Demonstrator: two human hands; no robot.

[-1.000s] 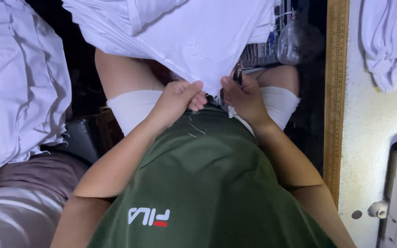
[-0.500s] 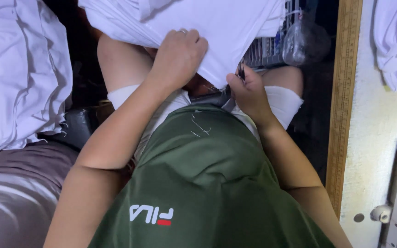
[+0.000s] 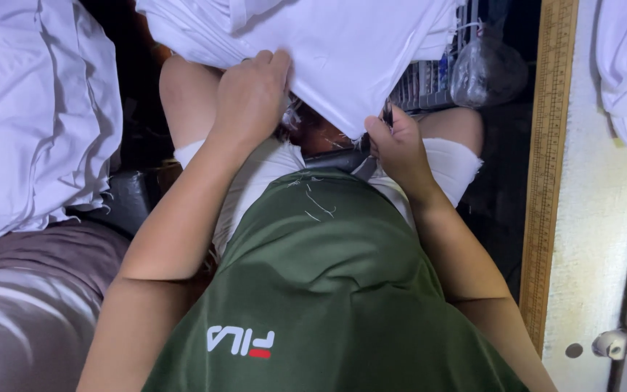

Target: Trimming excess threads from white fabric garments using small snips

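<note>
- A clear plastic bag [image 3: 486, 69] sits at the top right, bulging and knotted at its top, resting against a wire basket [image 3: 422, 83] just left of the wooden ruler [image 3: 549, 167].
- What the bag holds is too dim to tell.
- No screens or signs show.

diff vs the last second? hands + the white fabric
The left hand moved up and away from the body along the white fabric, from beside the right hand at the lower edge to higher on the cloth, fingers gripping it. The right hand stayed pinching the fabric's lower edge. The wooden ruler and the side pile of white cloth are unchanged.
</note>
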